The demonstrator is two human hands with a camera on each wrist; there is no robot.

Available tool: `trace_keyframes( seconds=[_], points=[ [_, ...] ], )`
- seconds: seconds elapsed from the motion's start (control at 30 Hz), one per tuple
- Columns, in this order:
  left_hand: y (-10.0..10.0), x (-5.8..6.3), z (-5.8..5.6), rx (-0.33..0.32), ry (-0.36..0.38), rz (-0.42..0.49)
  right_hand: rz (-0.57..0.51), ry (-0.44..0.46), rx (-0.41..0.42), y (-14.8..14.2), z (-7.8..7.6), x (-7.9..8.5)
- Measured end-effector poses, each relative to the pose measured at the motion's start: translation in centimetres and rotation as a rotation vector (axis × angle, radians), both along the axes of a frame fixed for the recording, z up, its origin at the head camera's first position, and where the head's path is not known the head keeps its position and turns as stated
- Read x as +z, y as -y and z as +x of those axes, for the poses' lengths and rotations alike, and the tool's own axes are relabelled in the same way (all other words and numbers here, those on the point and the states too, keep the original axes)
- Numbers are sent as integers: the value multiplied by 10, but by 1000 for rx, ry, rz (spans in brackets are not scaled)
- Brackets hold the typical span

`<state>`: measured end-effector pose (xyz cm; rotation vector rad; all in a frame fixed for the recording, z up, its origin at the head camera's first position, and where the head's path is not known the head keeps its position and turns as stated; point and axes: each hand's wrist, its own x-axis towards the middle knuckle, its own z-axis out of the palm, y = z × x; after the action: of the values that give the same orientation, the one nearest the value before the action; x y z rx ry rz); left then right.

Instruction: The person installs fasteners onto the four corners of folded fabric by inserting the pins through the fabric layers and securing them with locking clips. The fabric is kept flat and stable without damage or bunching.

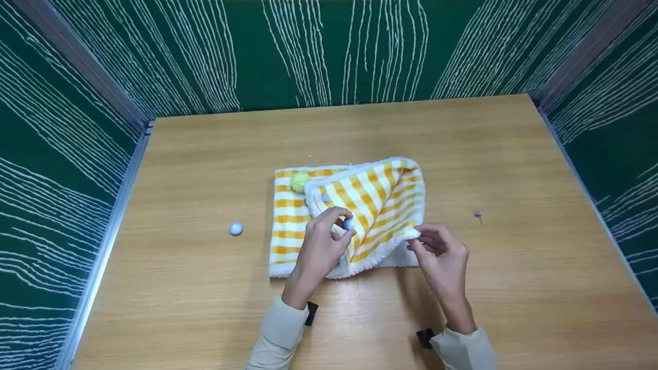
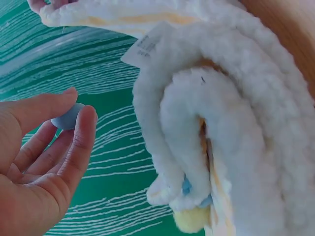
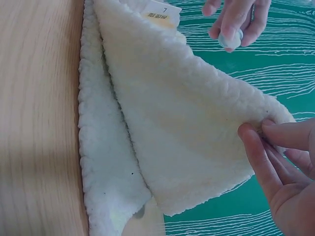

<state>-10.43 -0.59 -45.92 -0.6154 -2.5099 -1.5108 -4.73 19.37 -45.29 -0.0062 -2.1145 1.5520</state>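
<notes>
Head view: at left, a white-streaked green wall (image 1: 51, 144) is bordered by a metal rail (image 1: 105, 241). On the wooden table (image 1: 190, 180), a whitish ball (image 1: 236, 228) is passed before a yellow-checked cloth (image 1: 288, 236) is reached. Over it, a bluish ball (image 1: 349, 224) is pinched by the left hand (image 1: 320, 244); the cloth's edge is pinched by the right hand (image 1: 443, 252). Farther right, a small pin-like object (image 1: 478, 214) is seen.

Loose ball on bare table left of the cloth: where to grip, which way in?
Likely best pinched across the widest part of the ball, from straight above. It's round, so a one-sided push could roll it; bare table surrounds it, and the cloth lies clear to its right.
</notes>
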Motion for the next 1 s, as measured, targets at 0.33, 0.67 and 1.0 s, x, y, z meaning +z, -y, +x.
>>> trace_keyframes(
  seconds=[0.33, 0.67, 1.0],
  points=[
    [-16, 4, -2, -49, -13, -31, -2, -18, 16, 2, -2, 0],
    [-26, 5, -5, -97, -28, -10, -27, -36, 56, 4, -4, -2],
    [-39, 6, -2, -146, -55, -60, -1, -17, 45, -5, -12, -29]
  ],
)
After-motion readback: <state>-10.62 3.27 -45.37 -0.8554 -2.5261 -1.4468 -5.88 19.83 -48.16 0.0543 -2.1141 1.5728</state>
